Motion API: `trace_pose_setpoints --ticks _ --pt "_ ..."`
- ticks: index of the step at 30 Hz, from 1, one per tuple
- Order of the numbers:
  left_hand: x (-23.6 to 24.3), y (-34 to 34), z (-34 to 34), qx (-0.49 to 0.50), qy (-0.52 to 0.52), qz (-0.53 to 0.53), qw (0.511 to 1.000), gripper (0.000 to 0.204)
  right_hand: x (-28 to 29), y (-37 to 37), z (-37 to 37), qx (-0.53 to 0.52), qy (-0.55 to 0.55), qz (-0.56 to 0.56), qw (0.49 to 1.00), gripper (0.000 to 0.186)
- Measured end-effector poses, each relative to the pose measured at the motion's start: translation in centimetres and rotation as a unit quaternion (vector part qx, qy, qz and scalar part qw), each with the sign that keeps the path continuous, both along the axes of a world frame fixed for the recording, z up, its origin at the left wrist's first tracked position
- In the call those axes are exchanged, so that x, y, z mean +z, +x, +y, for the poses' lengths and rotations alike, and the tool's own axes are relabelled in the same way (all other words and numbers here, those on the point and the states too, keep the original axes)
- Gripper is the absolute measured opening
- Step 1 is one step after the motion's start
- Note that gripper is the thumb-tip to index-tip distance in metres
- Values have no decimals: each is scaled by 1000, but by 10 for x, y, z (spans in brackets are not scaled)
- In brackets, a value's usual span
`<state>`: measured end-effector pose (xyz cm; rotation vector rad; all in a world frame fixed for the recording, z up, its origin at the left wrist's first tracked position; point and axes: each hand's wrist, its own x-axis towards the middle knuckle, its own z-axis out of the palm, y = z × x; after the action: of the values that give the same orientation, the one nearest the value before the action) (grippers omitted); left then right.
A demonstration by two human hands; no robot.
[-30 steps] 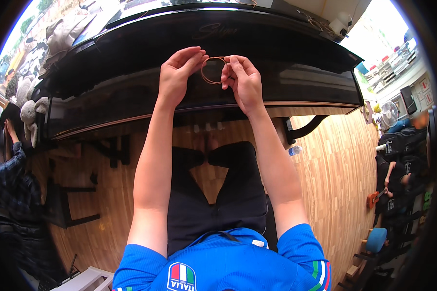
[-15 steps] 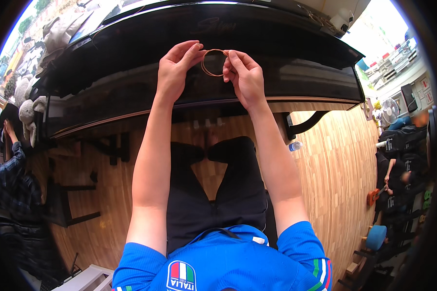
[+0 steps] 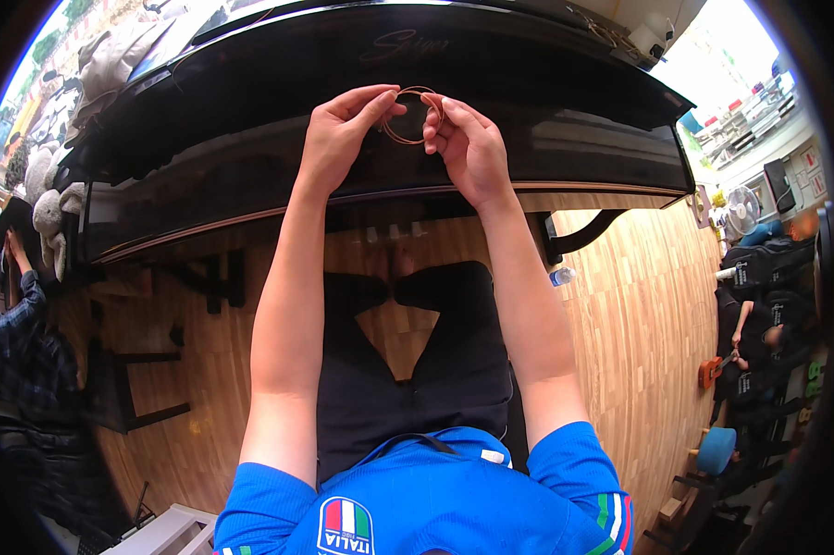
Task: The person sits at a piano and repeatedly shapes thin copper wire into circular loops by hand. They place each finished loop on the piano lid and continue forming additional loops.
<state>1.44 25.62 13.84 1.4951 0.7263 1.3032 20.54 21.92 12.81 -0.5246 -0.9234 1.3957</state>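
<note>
Between my hands is a thin coil of copper-coloured wire [image 3: 403, 141], looped into a ring. My left hand [image 3: 347, 129] pinches the ring's upper left side between thumb and fingers. On its right side, my right hand [image 3: 468, 139] is closed on the loops, thumb above and fingers curled beneath. Both arms reach forward over my lap. The coil is held in the air in front of the black upright piano [image 3: 250, 153], apart from its glossy surface.
Piano pedals [image 3: 394, 231] show below, beyond my knees. A plastic bottle [image 3: 562, 277] is on the wooden floor at right. Grey plush toys [image 3: 51, 208] sit by the piano's left end. One person [image 3: 14, 314] is at far left; others with a small guitar [image 3: 710, 373] are at right.
The coil has turned a little, and its loops are more spread apart. My left fingers have shifted slightly right along the top of the ring; my right fingers have changed their hold slightly.
</note>
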Motion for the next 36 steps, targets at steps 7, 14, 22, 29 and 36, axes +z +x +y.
trace_pose_setpoints --ticks 7,14,22,29,36 --pt "-3 0 3 17 5 2 1000 28 4 2 -5 21 11 15 1000 30" --pt "-1 1 1 14 -10 -18 1000 27 -3 0 -2 -4 13 17 1000 29" --pt "-2 -2 -1 24 -2 37 999 26 -4 0 3 -34 -2 38 999 22" --pt "0 -3 -2 -6 3 37 999 26 -2 0 5 -71 -6 64 995 21" --pt "-10 4 2 42 80 87 992 23 -3 -1 6 -77 -6 63 995 21"
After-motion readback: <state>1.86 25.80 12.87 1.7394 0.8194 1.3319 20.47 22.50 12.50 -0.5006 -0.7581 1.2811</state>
